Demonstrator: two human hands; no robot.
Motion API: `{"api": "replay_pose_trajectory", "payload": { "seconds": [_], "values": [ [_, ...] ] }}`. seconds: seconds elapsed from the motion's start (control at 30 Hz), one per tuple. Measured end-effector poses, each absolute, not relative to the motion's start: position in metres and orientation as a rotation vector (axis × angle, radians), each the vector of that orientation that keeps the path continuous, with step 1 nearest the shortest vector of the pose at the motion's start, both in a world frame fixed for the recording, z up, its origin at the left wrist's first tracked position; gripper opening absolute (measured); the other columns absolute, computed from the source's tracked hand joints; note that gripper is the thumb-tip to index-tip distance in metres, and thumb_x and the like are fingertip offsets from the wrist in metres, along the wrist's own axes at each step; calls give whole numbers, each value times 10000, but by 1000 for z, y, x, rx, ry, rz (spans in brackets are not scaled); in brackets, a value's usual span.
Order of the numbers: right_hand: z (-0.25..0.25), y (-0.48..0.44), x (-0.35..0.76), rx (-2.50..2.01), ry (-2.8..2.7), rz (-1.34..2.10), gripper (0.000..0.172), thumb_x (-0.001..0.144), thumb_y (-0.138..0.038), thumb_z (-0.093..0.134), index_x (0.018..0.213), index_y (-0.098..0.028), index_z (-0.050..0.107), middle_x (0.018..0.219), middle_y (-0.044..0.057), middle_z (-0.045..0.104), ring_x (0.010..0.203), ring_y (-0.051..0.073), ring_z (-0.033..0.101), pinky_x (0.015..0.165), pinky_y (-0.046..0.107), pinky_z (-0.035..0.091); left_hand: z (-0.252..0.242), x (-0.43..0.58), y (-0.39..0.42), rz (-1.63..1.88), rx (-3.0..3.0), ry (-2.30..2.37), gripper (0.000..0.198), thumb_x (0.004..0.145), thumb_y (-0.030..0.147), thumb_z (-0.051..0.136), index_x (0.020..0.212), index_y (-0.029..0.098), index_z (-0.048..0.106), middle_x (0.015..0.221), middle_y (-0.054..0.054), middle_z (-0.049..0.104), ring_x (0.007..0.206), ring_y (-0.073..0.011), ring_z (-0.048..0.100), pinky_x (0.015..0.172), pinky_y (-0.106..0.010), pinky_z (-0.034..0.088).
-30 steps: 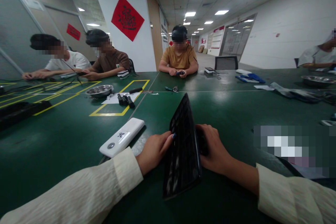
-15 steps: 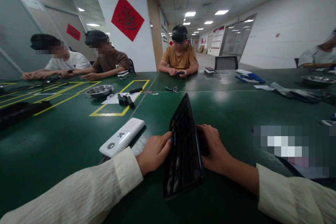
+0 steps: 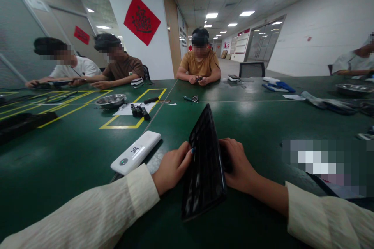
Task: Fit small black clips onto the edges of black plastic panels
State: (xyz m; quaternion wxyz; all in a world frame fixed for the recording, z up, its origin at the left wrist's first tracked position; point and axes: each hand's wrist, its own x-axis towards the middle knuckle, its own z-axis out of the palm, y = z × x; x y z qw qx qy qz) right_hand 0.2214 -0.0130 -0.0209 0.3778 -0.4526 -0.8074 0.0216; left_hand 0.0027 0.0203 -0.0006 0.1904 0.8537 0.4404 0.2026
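Observation:
A flat black panel (image 3: 203,171), glossy and ribbed or slotted on its left face, stands tilted on edge before me. My left hand (image 3: 171,169) is at its left face, with thumb and forefinger closed and pointing against it. A tiny blue spot shows at those fingertips; what it is, I cannot make out. From the other side, my right hand (image 3: 238,163) is wrapped on the panel's back, where a dark part sits under the palm and the fingertips are hidden. Left of my left hand lies a white power bank (image 3: 137,151) marked 26.
On the green table (image 3: 251,124) are a metal bowl (image 3: 111,101), black parts (image 3: 140,111) on white paper, pliers (image 3: 188,99), and gloves (image 3: 327,103) at right. A black tray (image 3: 26,122) lies at left. Several people with headgear sit around, one person (image 3: 200,64) opposite.
My left fingertips have shifted slightly up and right along the panel's face. My right hand and the panel hold nearly still. At far left, a co-worker's hands have raised a dark long object.

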Motion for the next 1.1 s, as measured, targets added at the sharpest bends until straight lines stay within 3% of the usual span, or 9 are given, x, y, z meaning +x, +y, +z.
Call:
{"api": "replay_pose_trajectory", "payload": {
  "seconds": [0.27,0.5,0.9,1.1],
  "values": [
    [-22,-14,221,-1166,-2064,49,476,638,-257,605,1079,-144,467,943,87,550,850,249,519,760,398,372,-3,0,23,479,2516,1265,318,942,379,212,779,215,431,583,18,529,512,-150,526,502,-243,322],
    [-22,-14,221,-1176,-2082,35,478,652,-268,603,1093,-149,463,961,92,545,867,258,518,779,418,374,-4,-3,19,380,2815,1276,337,933,354,156,953,179,443,658,-36,598,574,-182,563,565,-286,364],
    [-22,-13,223,-1184,-2098,60,497,618,-248,610,1084,-161,459,973,91,536,876,260,505,780,421,366,-1,2,22,416,2450,1219,456,945,398,149,722,191,489,639,-24,573,581,-164,554,579,-271,380],
    [-23,-13,222,-1182,-2086,56,490,624,-242,612,1081,-164,453,968,87,535,871,256,512,780,416,367,-1,3,19,536,2422,1313,303,933,398,225,809,208,426,629,5,547,573,-167,562,538,-256,353]
  ]
}}
